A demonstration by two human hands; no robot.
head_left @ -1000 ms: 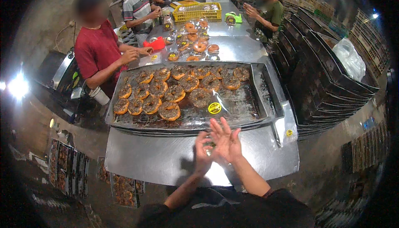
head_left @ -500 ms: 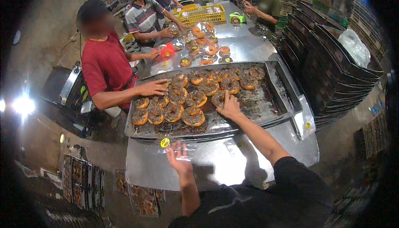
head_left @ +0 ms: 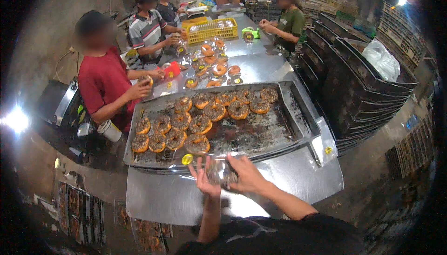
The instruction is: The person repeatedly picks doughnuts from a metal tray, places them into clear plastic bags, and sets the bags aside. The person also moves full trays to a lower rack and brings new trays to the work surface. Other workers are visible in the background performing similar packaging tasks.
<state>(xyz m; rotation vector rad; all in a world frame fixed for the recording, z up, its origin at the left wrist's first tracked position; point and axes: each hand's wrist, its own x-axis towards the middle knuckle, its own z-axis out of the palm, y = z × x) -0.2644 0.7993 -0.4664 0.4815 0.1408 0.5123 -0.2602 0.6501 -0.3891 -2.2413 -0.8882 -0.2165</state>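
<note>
My left hand [head_left: 208,180] holds a clear plastic bag [head_left: 200,158] with a round yellow sticker, its fingers curled up around the film. Against it, my right hand [head_left: 247,175] grips a chocolate-topped donut [head_left: 220,172] from the right side. The donut is at the bag, between my two hands; glare hides how far inside it sits. Just beyond them lies a shallow metal tray [head_left: 260,136] with several donuts [head_left: 175,139] grouped on its left and far side, topped with dark sprinkles.
Across the tray's left side, a co-worker in red [head_left: 104,76] holds a donut. Bagged donuts [head_left: 219,70] and a yellow crate [head_left: 212,31] occupy the table's far part. Stacked dark trays [head_left: 363,87] rise on the right. A bundle of clear bags [head_left: 323,145] rests by the tray's right corner.
My right hand has lifted a donut off the tray and brought it back to the bag at my left hand. The co-worker in red has also taken up a donut.
</note>
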